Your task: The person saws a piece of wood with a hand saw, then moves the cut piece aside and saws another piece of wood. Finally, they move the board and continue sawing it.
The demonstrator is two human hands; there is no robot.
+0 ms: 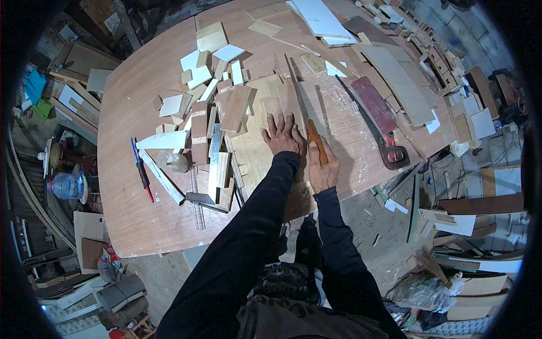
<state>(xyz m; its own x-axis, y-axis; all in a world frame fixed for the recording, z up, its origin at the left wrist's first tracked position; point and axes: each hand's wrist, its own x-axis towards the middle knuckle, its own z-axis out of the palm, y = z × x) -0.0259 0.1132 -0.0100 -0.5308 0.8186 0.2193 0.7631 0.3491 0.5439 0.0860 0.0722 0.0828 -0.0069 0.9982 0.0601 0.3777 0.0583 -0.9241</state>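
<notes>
My left hand lies flat with fingers spread, pressing on a light wooden board near the table's front edge. Just to its right, my right hand is closed around the orange-brown wooden handle of a handsaw. The saw's long, dark, tapering blade points away from me, running along the right side of the board. It is seen nearly edge-on, so its teeth cannot be made out. Left of the board, a brown wood block rests at an angle among stacked strips.
The wooden table carries a pile of white and tan offcuts at left. A second saw with a black handle and a dark red block lie at right. A pale plank is beyond them. Scrap covers the floor.
</notes>
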